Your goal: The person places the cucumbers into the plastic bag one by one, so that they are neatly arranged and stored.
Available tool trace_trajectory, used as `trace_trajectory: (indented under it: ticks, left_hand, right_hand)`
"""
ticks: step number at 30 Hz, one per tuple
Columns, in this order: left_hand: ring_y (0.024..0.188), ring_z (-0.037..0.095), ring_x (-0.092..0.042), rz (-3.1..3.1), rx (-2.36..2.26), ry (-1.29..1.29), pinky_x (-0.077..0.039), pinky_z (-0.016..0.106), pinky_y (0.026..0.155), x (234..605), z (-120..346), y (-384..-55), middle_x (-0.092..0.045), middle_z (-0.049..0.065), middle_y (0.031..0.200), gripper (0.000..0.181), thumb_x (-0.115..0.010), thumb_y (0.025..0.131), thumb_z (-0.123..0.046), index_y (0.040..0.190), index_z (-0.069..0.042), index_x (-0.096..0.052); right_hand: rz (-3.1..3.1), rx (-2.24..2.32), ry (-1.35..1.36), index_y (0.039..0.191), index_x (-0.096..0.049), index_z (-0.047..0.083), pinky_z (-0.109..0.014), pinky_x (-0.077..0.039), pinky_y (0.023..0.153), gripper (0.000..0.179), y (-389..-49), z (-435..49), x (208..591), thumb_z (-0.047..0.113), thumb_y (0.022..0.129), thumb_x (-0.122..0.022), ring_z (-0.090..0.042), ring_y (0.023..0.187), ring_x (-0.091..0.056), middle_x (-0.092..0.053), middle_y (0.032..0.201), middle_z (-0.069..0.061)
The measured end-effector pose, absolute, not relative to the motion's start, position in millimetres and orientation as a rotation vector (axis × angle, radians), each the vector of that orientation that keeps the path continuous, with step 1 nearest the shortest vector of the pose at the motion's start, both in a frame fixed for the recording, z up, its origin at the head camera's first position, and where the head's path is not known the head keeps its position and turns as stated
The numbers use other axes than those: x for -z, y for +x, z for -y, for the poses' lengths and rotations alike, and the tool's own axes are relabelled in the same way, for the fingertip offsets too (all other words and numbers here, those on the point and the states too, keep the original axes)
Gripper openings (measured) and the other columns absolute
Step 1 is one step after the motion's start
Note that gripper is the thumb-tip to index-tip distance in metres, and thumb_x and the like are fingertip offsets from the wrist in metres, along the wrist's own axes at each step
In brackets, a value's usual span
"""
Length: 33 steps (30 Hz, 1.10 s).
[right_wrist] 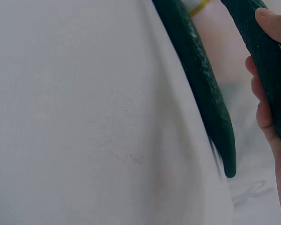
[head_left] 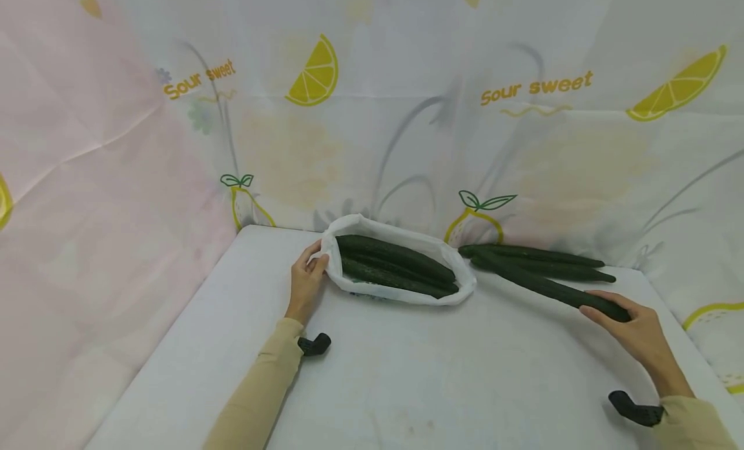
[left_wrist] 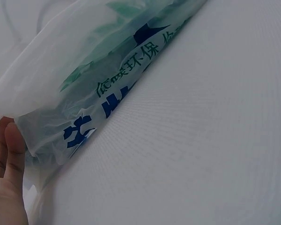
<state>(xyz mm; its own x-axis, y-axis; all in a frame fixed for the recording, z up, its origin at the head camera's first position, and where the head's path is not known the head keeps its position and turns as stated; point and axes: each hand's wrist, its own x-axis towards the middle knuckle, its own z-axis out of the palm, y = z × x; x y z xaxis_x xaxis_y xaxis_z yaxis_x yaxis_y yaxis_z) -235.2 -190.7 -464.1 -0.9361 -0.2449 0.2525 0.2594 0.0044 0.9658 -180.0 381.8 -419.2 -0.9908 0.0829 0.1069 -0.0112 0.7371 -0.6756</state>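
**Gripping a cucumber (head_left: 540, 285) in the right hand (head_left: 633, 327), pinching a plastic bag (head_left: 467, 283) in the left hand (head_left: 306, 279)**

Wrapped round the cucumber near its closer end, on one side with the right fingers (right_wrist: 263, 115), on the other with the thumb (right_wrist: 274, 26). Pinched together on the left end of the bag's rim with the left fingers (left_wrist: 15, 145), thin white plastic between.

Slanting from the right hand toward the back of the tabletop (head_left: 465, 379), ending just beside the bag's right end. Overlapping in view, at that far tip, with two other cucumbers (head_left: 535, 252); impossible to tell whether touching or just above.

Inside the open-mouthed bag: at least two more dark green cucumbers (head_left: 395, 255), lying lengthwise side by side. Across its front side: green and blue printed characters (left_wrist: 126, 70), plain in the left wrist view.

Along the back edge of the tabletop, right of the bag: those two other cucumbers, nearly parallel. Nearer the front: small faint brownish marks (head_left: 413, 430) on the white surface.

Around the wrists: beige sleeves (head_left: 252, 388) and black wrist mounts (head_left: 636, 408). Behind everything: a pale sheet (head_left: 372, 146) printed with lemon slices and "Sour sweet".
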Motion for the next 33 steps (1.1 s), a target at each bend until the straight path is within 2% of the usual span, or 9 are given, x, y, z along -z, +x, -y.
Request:
trace_trajectory:
  ticks: [8, 12, 18, 30, 33]
  left_hand:
    - [0.079, 0.002, -0.059, 1.951, 2.003, 0.011, -0.048, 0.018, 0.067, 469, 194, -239, -0.064, 0.003, 0.096, 0.041, -0.058, 0.094, -0.011, 0.134, -0.005, -0.052]
    - [0.079, 0.004, -0.059, 1.946, 2.037, 0.002, -0.049, 0.021, 0.068, 467, 195, -239, -0.063, 0.005, 0.097, 0.042, -0.058, 0.094, -0.009, 0.134, -0.004, -0.051]
    - [0.080, 0.003, -0.059, 1.944, 2.029, 0.017, -0.048, 0.018, 0.068, 467, 193, -239, -0.063, 0.005, 0.097, 0.039, -0.059, 0.094, -0.013, 0.132, -0.009, -0.054]
    - [0.081, 0.003, -0.060, 1.920, 2.024, 0.016, -0.049, 0.019, 0.070, 465, 191, -237, -0.065, 0.005, 0.095, 0.038, -0.059, 0.093, -0.013, 0.131, -0.009, -0.055]
    - [0.081, 0.003, -0.060, 1.925, 2.047, 0.016, -0.049, 0.021, 0.070, 457, 190, -232, -0.065, 0.005, 0.095, 0.040, -0.058, 0.093, -0.010, 0.132, -0.005, -0.053]
  right_hand:
    - [2.769, -1.089, -0.035, 0.127, -0.060, 0.020, -0.005, -0.035, 0.067, 0.050, -179, -368, 413, 0.043, 0.083, -0.070, 0.028, 0.091, -0.031, -0.042, 0.102, 0.045]
    - [2.754, -1.098, -0.002, 0.124, -0.062, 0.017, -0.006, -0.037, 0.068, 0.049, -180, -362, 411, 0.041, 0.083, -0.071, 0.028, 0.092, -0.033, -0.044, 0.100, 0.044]
    - [2.746, -1.119, 0.042, 0.124, -0.062, 0.016, -0.006, -0.037, 0.069, 0.048, -178, -353, 407, 0.038, 0.083, -0.072, 0.028, 0.093, -0.034, -0.045, 0.101, 0.044]
    - [2.727, -1.109, 0.127, 0.121, -0.065, 0.017, -0.008, -0.040, 0.070, 0.044, -181, -330, 409, 0.037, 0.082, -0.073, 0.026, 0.096, -0.038, -0.048, 0.103, 0.041]
    - [2.726, -1.112, 0.141, 0.120, -0.065, 0.018, -0.009, -0.040, 0.070, 0.043, -182, -324, 410, 0.038, 0.082, -0.073, 0.026, 0.097, -0.038, -0.050, 0.104, 0.040]
